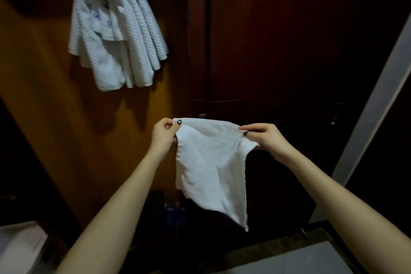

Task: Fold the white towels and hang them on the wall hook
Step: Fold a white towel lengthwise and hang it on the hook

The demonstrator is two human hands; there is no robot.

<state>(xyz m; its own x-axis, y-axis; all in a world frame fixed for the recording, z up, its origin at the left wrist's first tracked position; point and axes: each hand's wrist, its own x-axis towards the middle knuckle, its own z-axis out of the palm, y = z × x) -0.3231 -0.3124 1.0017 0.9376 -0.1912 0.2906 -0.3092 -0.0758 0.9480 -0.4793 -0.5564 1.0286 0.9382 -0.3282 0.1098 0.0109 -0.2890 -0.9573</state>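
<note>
Two hands hold one white towel (pixel 211 169) at lower centre of the frame: my left hand (pixel 163 134) and right hand (pixel 264 137) have fingers pinched on its top corners. Several folded towels (pixel 115 35) hang at upper left, against the wooden wall (pixel 44 107).

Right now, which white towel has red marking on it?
The smooth towel held between left hand and right hand; its red mark sits near the right hand. The waffle-textured towels hanging on the wall show blue marks.
</note>
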